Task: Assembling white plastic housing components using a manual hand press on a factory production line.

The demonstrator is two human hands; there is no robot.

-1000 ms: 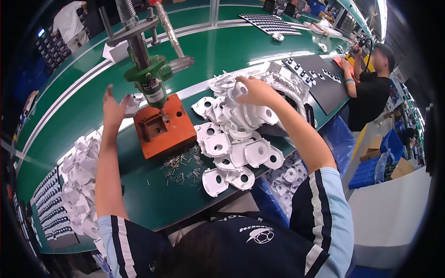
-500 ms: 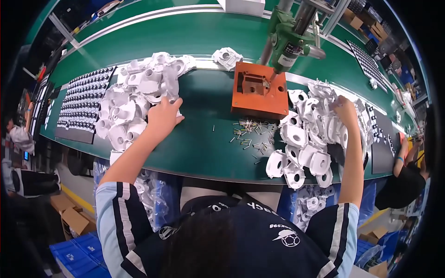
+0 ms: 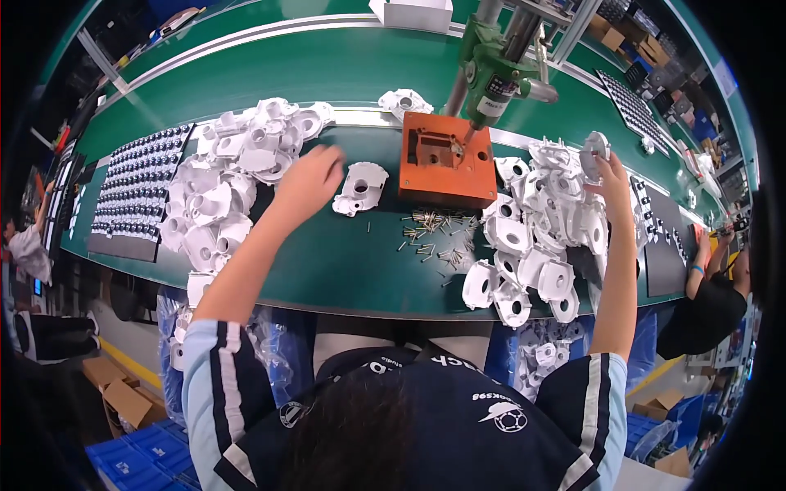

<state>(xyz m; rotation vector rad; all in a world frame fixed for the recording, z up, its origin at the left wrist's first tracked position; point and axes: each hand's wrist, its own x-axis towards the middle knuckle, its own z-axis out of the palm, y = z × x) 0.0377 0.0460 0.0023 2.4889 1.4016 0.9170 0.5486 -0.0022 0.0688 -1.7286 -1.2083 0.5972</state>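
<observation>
On the left of the green worktop point(image 3: 352, 278), a dark tray point(image 3: 123, 248) bearing rows of small black-and-white pieces point(image 3: 141, 192). Toward the right end, a dark mat point(image 3: 667, 274) with a few similar pieces. Farther back, a white box point(image 3: 413, 15) and, at upper right, another loaded tray point(image 3: 629, 106). At lower left, blue crates point(image 3: 143, 454) near open cardboard boxes point(image 3: 128, 401) and a yellow floor line point(image 3: 123, 348). At far right, a co-worker point(image 3: 702, 315) in black, blue wristband point(image 3: 698, 268) showing.
</observation>
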